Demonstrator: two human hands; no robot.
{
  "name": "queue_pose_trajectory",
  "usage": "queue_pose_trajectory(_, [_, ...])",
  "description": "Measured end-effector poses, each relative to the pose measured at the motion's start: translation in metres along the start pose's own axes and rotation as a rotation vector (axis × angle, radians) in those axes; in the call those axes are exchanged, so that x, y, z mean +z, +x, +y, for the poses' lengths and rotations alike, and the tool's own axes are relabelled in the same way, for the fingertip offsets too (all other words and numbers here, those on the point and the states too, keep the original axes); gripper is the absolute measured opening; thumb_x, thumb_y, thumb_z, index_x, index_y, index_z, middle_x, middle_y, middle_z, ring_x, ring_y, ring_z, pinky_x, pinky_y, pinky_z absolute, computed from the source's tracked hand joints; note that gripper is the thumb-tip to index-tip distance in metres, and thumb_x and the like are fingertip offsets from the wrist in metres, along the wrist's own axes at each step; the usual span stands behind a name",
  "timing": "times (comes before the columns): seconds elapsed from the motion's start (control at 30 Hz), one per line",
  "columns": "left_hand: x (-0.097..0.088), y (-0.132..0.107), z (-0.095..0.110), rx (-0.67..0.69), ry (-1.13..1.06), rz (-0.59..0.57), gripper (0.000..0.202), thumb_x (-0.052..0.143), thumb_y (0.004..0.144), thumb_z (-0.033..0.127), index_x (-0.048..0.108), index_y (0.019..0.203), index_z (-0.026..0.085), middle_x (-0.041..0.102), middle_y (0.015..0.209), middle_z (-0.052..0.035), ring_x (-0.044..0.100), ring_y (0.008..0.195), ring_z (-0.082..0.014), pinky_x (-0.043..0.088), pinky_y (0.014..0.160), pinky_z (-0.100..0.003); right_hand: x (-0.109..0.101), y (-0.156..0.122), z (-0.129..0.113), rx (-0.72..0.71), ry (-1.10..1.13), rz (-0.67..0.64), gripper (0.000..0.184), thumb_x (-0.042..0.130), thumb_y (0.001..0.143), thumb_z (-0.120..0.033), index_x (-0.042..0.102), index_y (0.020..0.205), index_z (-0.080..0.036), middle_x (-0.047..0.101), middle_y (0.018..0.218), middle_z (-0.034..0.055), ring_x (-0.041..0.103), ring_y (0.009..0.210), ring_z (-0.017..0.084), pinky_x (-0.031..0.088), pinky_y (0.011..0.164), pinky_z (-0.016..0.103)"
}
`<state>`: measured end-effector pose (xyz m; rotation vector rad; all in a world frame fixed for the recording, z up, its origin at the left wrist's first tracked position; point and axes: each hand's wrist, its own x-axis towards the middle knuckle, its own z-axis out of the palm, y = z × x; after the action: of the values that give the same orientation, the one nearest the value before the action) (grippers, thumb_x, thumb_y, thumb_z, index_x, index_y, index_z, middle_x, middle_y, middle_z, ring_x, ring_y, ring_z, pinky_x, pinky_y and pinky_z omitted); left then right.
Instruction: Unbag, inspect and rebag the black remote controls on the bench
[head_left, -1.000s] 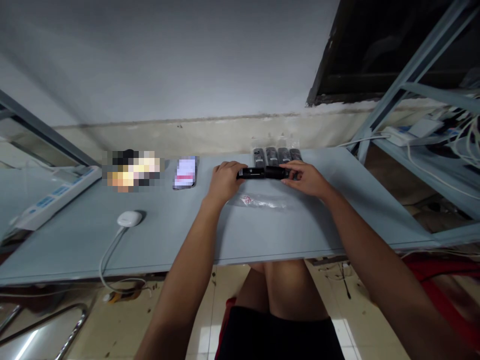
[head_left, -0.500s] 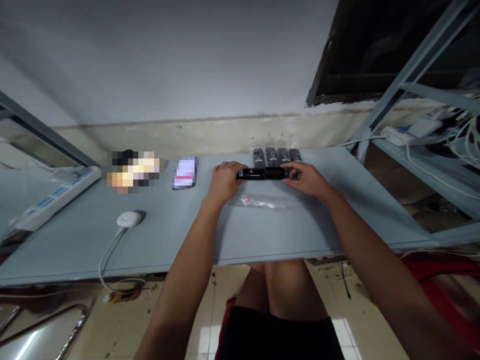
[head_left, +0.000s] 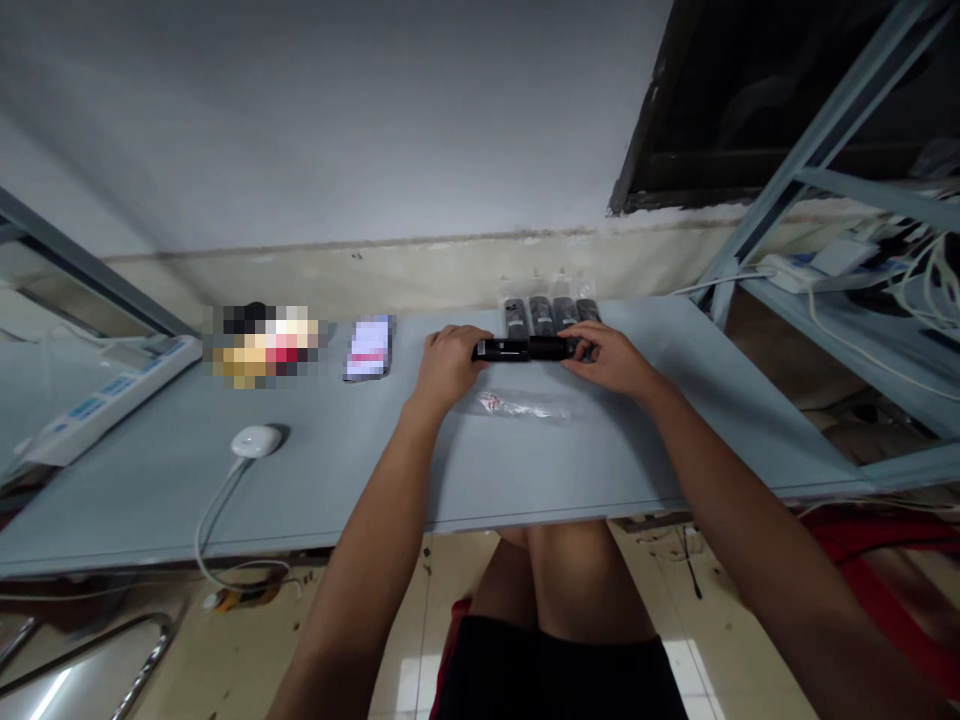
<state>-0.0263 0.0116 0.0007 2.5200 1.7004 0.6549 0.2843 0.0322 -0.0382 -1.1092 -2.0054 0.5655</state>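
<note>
My left hand (head_left: 450, 366) and my right hand (head_left: 609, 360) grip the two ends of a black remote control (head_left: 517, 349), which lies crosswise near the table's far side. Just behind it stands a row of several black remote controls in clear plastic (head_left: 547, 317), partly hidden by my right fingers. A clear plastic bag (head_left: 517, 404) with a small red mark lies flat on the pale blue table (head_left: 600, 470), just in front of my hands.
Left along the table are a pixelated heap of items (head_left: 262, 345), a pixelated flat packet (head_left: 369, 348), and a white rounded device (head_left: 256, 441) with a cable over the front edge. A power strip (head_left: 97, 405) lies at left. Metal shelving with cables (head_left: 817, 270) stands at right.
Both hands stay on the black remote control with little visible movement. The whole view has shifted slightly as my head moved.
</note>
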Motion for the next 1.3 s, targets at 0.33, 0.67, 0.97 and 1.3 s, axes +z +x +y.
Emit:
queue_pose_trajectory(0.33, [0.0017, 0.0001, -0.0007, 0.002, 0.003, 0.0, 0.041, 0.073, 0.091, 0.016, 0.071, 0.129, 0.031, 0.075, 0.13, -0.0038, 0.063, 0.125, -0.0289, 0.044, 0.106, -0.045, 0.0023, -0.0033, -0.0048, 0.063, 0.103, 0.006, 0.071, 0.08, 0.079, -0.033, 0.062, 0.148, -0.03, 0.07, 0.128, 0.0095, 0.063, 0.074, 0.017, 0.055, 0.064, 0.032])
queue_pose_trajectory(0.67, [-0.001, 0.0, 0.0023, -0.007, -0.008, -0.021, 0.04, 0.072, 0.091, 0.016, 0.071, 0.128, 0.033, 0.075, 0.131, -0.0031, 0.062, 0.126, -0.0291, 0.044, 0.107, -0.045, 0.0028, -0.0035, -0.0028, 0.068, 0.104, 0.009, 0.072, 0.081, 0.079, -0.037, 0.063, 0.148, -0.031, 0.069, 0.129, 0.0092, 0.065, 0.076, 0.018, 0.057, 0.065, 0.033])
queue_pose_trajectory(0.97, [0.0008, -0.0002, 0.0019, 0.008, -0.004, -0.012, 0.039, 0.07, 0.091, 0.016, 0.071, 0.128, 0.031, 0.076, 0.129, -0.0034, 0.064, 0.124, -0.0294, 0.046, 0.104, -0.046, 0.0035, -0.0033, -0.0021, 0.057, 0.107, 0.012, 0.071, 0.08, 0.079, -0.032, 0.062, 0.149, -0.033, 0.069, 0.129, 0.0095, 0.065, 0.075, 0.019, 0.058, 0.065, 0.035])
queue_pose_trajectory(1.3, [0.001, 0.0003, 0.0027, 0.014, -0.014, -0.029, 0.04, 0.071, 0.091, 0.015, 0.072, 0.127, 0.033, 0.075, 0.132, -0.0019, 0.063, 0.124, -0.0297, 0.045, 0.106, -0.047, 0.0022, -0.0037, -0.0022, 0.067, 0.081, 0.006, 0.07, 0.081, 0.08, -0.032, 0.064, 0.148, -0.033, 0.068, 0.131, 0.0101, 0.067, 0.075, 0.019, 0.061, 0.068, 0.037])
